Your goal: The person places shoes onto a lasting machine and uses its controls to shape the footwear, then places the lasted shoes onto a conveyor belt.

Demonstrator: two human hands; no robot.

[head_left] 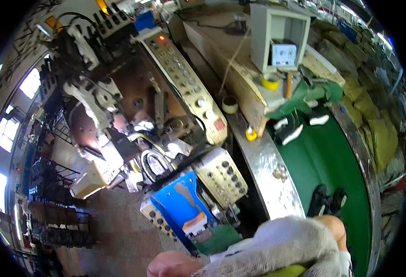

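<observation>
Large and close at the lower edge is my right hand (281,244), in a pale grey knitted glove. Bare skin shows at its right, and a bare rounded end, seemingly a fingertip, shows at its left. Most of its fingers are cut off by the frame, so their grip cannot be made out. A sliver of something yellow-green (291,271) shows beneath the glove; whether I hold it is unclear. Beyond the hand stands a machine with a blue front cover (177,198) and a cream button panel (223,177). My left hand is not in view.
A long control panel (184,76) with a red light runs along the machine. Right of it, a metal-edged green conveyor (330,154) carries dark shoes (289,129). Yellow tape (270,81) and a grey box (264,39) sit on a bench. Sacks (380,134) line the far right.
</observation>
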